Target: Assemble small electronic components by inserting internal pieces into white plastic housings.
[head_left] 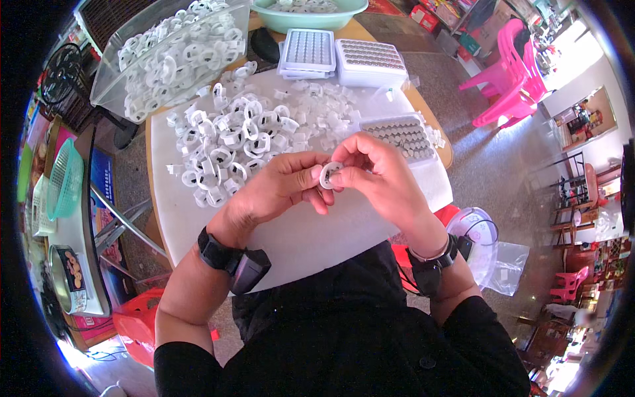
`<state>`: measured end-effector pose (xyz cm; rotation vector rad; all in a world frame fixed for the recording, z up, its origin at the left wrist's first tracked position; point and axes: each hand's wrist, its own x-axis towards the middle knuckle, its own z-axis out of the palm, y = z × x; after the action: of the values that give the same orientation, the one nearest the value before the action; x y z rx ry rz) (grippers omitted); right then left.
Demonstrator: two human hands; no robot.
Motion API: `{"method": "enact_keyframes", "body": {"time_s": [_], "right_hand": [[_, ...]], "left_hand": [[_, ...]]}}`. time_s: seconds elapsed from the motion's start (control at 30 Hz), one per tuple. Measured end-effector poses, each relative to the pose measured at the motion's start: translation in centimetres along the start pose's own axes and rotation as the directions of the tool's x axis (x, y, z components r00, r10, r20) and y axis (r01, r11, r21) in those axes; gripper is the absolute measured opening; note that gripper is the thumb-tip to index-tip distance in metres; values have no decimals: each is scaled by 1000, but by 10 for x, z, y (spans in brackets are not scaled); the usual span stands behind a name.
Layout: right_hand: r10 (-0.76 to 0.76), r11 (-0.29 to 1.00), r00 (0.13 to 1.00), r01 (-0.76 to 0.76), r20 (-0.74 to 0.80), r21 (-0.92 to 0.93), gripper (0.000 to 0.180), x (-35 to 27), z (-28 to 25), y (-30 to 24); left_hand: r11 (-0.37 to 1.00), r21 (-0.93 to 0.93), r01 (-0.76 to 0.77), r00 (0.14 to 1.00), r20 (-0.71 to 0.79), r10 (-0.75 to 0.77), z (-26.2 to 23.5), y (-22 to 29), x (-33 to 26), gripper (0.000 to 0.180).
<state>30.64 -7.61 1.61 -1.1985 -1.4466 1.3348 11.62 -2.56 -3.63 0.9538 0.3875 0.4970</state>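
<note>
Between both hands, over the near part of the white table (311,245), I hold a small white plastic ring (325,176) with a dark middle. My left hand (284,182) pinches its left side between thumb and fingers. From the right, the thumb and fingers of my right hand (374,169) press on the same ring. A heap of similar white ring parts (228,142) lies beyond my left hand. Small clear plastic pieces (324,106) are spread beyond both hands. Just past my right hand sits a tray of round grey pieces (400,135).
At the back left stands a clear bin (99,89) full of white rings. Stacked white trays (307,49) and another tray stack (370,63) are at the far edge, near a pale green basin (311,21). Pink chairs (512,79) stand to the right, a red stool (135,317) at lower left.
</note>
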Motion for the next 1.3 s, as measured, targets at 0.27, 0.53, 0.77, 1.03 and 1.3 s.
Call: {"method": "enact_keyframes", "body": {"time_s": [0.27,0.53,0.77,1.03,1.3], "right_hand": [[-213,971,934,170,-288,-166,15,-11,-53,15],[-363,742,844,6,-395,-670,7,-28,-74,43],[-497,550,803,-3,-330,-835,7,-22,-73,54],[-347,842,838,80,-422,-533,6,-22,-37,20],[-640,644,755,423,-145,-638,14,-6,18,10]], "left_hand": [[988,-75,-135,984,-127,125,-7,-1,-1,43],[985,-93,-146,970,-207,124,-8,-2,-1,44],[976,-148,-162,982,-117,146,-4,-1,-2,45],[971,-207,-120,993,-45,113,-2,-1,-4,43],[982,-170,-86,996,15,90,-1,2,-5,33]]}}
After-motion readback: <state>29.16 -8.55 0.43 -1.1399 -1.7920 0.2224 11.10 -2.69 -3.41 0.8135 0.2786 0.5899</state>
